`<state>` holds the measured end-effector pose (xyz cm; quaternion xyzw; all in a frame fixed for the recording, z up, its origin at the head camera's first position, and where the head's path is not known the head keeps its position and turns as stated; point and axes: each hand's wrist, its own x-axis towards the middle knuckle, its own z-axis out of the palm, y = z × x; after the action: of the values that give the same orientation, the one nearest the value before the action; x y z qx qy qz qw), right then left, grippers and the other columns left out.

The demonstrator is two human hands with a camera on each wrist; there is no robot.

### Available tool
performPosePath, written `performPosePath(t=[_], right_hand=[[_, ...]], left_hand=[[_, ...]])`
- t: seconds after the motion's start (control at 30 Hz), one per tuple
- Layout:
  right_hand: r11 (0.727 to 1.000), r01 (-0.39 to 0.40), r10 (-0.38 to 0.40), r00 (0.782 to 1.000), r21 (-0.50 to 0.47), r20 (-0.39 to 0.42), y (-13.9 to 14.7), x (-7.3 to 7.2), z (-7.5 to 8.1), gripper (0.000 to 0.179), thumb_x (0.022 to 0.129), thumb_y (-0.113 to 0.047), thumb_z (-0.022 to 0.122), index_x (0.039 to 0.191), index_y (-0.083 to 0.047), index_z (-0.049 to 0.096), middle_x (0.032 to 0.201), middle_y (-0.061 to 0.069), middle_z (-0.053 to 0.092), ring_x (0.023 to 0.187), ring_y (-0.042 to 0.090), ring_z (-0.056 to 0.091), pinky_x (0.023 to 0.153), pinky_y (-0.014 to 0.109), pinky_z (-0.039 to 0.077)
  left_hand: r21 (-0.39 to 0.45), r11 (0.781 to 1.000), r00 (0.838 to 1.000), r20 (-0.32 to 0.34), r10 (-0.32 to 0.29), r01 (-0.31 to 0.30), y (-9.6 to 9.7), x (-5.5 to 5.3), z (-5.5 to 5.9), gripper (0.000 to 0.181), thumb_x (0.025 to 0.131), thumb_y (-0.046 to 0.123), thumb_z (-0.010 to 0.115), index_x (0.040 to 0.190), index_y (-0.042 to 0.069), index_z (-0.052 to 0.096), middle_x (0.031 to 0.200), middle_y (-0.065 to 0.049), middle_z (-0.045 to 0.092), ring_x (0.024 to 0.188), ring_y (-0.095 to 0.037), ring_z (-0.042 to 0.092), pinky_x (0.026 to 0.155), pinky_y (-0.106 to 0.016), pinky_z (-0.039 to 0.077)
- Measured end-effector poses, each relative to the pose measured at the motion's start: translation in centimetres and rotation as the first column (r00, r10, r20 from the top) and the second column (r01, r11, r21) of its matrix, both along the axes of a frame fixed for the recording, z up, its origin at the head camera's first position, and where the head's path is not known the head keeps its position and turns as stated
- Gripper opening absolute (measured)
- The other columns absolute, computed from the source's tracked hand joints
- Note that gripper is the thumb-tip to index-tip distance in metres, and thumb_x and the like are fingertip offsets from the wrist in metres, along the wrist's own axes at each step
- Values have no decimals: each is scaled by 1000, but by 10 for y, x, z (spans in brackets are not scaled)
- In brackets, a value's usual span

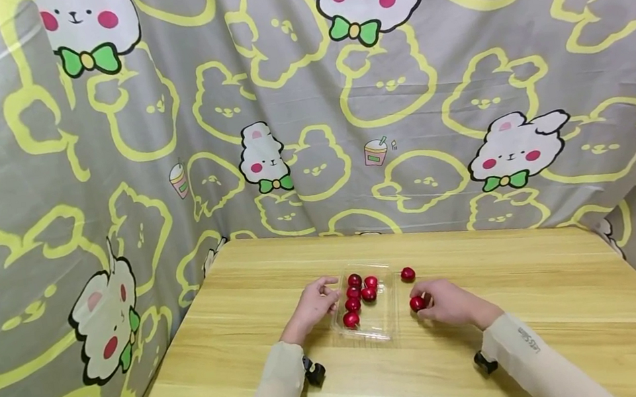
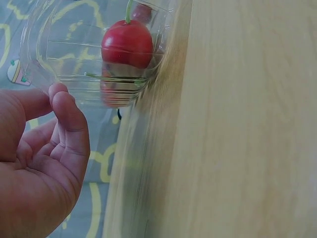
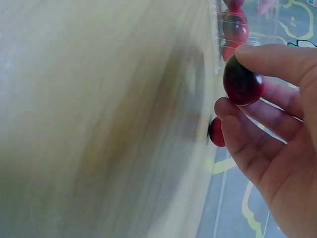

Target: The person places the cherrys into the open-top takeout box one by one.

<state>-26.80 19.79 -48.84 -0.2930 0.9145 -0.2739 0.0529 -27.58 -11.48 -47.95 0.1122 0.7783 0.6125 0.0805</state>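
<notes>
A clear plastic box (image 1: 388, 314) lies on the table with several dark red cherries (image 1: 352, 304) inside, mostly along its left side. At the box's left rim is my left hand (image 1: 315, 302); in the left wrist view its thumb and forefinger pinch the rim, close to a cherry (image 2: 127, 44) with a green stem. To the right of the box, my right hand (image 1: 447, 302) holds a cherry (image 3: 242, 82) between thumb and fingers, low over the table. Another loose cherry (image 1: 407, 275) lies on the wood just beyond that hand.
The wooden table (image 1: 345, 391) ends at the back and left against a grey curtain (image 1: 303, 92) with yellow outlines and cartoon animals. A black wrist camera (image 1: 314, 371) sits at the left sleeve, another camera (image 1: 485, 363) at the right one.
</notes>
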Motion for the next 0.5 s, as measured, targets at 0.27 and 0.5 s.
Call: performPosePath(t=[0.27,0.5], right_hand=[[1000,10,-11,999,-23,-48,1,3,7,28,80,-9,74,107,-7,64,96,-5,62,82,12,59,65,26,50],[998,-22,15,993,-63,-115,-3,2,13,31,79,-7,74,109,-3,63,99,1,64,83,14,59,70,32,52]], left_hand=[[0,1000,1000,-3,13,-13,-1,-8,-16,36,93,1,57,128,-6,50,81,-12,55,58,-13,52,54,-26,50],[-29,999,999,0,34,-34,0,-11,-19,35,93,2,57,127,-4,52,84,-17,58,57,-12,54,53,-23,49]])
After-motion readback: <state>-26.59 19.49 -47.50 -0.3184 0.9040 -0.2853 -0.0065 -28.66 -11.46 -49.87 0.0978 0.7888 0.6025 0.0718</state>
